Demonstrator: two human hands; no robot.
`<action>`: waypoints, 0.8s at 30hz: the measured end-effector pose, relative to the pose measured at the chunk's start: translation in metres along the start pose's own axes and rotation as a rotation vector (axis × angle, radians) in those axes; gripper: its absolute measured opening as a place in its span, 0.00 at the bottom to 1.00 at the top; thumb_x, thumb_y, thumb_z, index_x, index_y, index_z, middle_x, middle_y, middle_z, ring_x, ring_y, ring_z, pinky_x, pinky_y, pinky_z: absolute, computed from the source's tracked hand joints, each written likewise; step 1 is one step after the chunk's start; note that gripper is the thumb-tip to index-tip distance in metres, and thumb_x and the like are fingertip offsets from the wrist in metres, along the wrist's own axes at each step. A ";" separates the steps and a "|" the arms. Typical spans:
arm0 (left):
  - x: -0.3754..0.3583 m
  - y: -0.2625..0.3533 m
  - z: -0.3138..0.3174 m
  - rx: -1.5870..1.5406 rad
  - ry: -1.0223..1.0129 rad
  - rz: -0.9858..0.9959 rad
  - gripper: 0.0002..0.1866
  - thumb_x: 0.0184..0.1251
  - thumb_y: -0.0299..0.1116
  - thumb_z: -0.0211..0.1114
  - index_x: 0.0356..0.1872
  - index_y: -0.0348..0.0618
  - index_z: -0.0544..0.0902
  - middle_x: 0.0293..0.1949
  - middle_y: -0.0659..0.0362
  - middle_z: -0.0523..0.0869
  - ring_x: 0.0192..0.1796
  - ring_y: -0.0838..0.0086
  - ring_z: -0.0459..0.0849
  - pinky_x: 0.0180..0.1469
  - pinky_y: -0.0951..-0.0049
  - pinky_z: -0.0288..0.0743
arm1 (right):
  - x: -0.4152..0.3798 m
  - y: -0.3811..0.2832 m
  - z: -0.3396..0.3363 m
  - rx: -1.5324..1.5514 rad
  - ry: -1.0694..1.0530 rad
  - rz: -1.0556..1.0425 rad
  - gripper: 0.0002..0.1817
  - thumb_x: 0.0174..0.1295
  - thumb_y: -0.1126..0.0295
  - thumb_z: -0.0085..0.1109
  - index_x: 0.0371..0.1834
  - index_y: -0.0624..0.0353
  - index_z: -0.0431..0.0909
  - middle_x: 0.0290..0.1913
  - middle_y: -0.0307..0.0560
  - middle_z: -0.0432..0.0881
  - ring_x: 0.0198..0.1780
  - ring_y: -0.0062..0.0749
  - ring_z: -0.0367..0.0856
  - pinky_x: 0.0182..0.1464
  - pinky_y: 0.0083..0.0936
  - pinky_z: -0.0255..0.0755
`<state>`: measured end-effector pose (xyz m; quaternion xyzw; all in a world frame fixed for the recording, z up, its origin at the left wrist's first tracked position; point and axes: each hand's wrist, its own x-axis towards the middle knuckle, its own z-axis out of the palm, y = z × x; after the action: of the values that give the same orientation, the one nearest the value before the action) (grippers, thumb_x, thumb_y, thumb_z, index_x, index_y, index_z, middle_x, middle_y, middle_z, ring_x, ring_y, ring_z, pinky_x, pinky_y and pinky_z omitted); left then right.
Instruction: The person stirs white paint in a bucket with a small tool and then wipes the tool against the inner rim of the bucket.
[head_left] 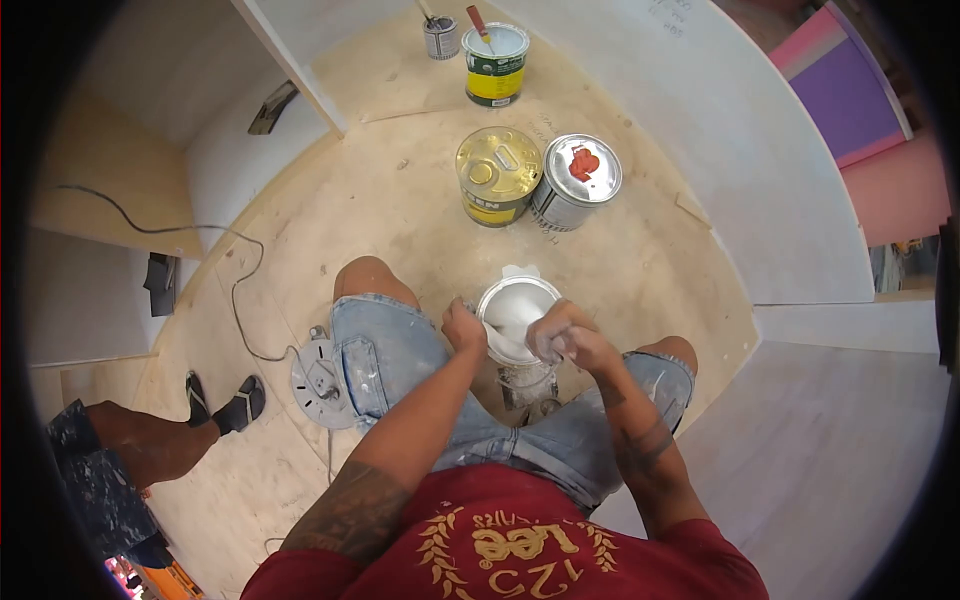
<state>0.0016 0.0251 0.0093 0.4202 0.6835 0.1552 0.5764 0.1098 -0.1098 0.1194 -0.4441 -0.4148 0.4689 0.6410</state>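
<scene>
Between my knees stands an open can (519, 303) with white, creamy material inside. My left hand (464, 326) is curled against the left side of its rim and appears to grip it. My right hand (566, 335) is a closed fist over the right side of the rim. What that fist holds is hidden by the fingers. Below the can, between my thighs, a paint-smeared scraper-like piece (525, 388) lies on the floor.
Ahead stand a gold-lidded can (499, 162) and a silver-lidded can (582, 170). Farther off are a green-and-yellow can (495, 75) with a red-handled tool and a small can (440, 40). A cable (236, 290) runs left, near another person's sandalled foot (241, 404). Curved panels (690, 120) rise around.
</scene>
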 end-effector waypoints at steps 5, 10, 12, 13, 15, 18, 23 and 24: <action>0.009 -0.008 0.006 -0.007 0.019 0.037 0.29 0.70 0.46 0.49 0.57 0.28 0.78 0.58 0.38 0.80 0.61 0.47 0.77 0.66 0.59 0.65 | 0.013 -0.066 0.020 0.074 -0.054 -0.227 0.27 0.55 0.50 0.49 0.09 0.62 0.64 0.12 0.45 0.66 0.17 0.30 0.66 0.22 0.27 0.57; 0.007 -0.003 0.003 -0.033 -0.018 0.072 0.29 0.70 0.45 0.49 0.56 0.26 0.78 0.58 0.36 0.80 0.61 0.46 0.76 0.66 0.59 0.65 | 0.005 0.011 -0.004 0.077 -0.005 -0.037 0.27 0.59 0.51 0.47 0.09 0.61 0.64 0.12 0.44 0.66 0.15 0.32 0.65 0.21 0.28 0.56; 0.011 -0.008 0.000 -0.012 -0.046 0.011 0.29 0.70 0.45 0.49 0.55 0.25 0.78 0.58 0.34 0.79 0.62 0.45 0.76 0.65 0.59 0.65 | 0.015 -0.047 0.013 0.069 0.093 -0.047 0.26 0.56 0.53 0.49 0.10 0.62 0.64 0.12 0.44 0.66 0.15 0.33 0.65 0.21 0.28 0.57; 0.010 -0.011 -0.002 -0.001 -0.035 -0.003 0.29 0.70 0.45 0.49 0.55 0.25 0.78 0.58 0.34 0.79 0.62 0.45 0.76 0.65 0.59 0.65 | 0.016 -0.064 0.019 0.085 0.095 -0.034 0.26 0.56 0.53 0.49 0.10 0.62 0.64 0.12 0.44 0.66 0.15 0.33 0.65 0.21 0.28 0.57; 0.006 -0.006 0.004 -0.030 0.006 0.012 0.29 0.70 0.45 0.49 0.56 0.25 0.78 0.58 0.35 0.79 0.62 0.44 0.76 0.65 0.59 0.65 | 0.020 -0.087 0.021 0.108 0.038 -0.181 0.24 0.55 0.55 0.49 0.10 0.63 0.65 0.12 0.45 0.68 0.15 0.34 0.65 0.21 0.27 0.58; 0.008 -0.007 0.004 -0.005 0.014 0.017 0.30 0.70 0.47 0.49 0.57 0.26 0.78 0.58 0.35 0.79 0.62 0.45 0.76 0.66 0.59 0.65 | 0.011 -0.019 0.017 0.106 0.013 -0.131 0.29 0.61 0.50 0.47 0.10 0.63 0.67 0.12 0.46 0.67 0.15 0.34 0.65 0.23 0.30 0.61; 0.002 -0.001 0.002 -0.009 0.012 0.020 0.30 0.71 0.47 0.49 0.57 0.26 0.77 0.58 0.35 0.79 0.62 0.45 0.76 0.66 0.59 0.65 | 0.007 -0.019 0.016 -0.065 0.119 0.077 0.32 0.63 0.46 0.46 0.09 0.62 0.66 0.11 0.45 0.66 0.14 0.33 0.64 0.23 0.29 0.59; 0.005 -0.005 0.003 0.009 0.024 0.012 0.30 0.70 0.47 0.50 0.56 0.25 0.78 0.58 0.34 0.79 0.62 0.44 0.76 0.66 0.58 0.65 | 0.013 -0.060 0.031 -0.043 0.157 0.032 0.29 0.60 0.50 0.48 0.10 0.63 0.66 0.12 0.45 0.67 0.15 0.32 0.65 0.22 0.29 0.59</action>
<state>0.0024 0.0250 0.0023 0.4249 0.6887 0.1606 0.5651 0.0972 -0.1015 0.1869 -0.4997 -0.3662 0.4336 0.6544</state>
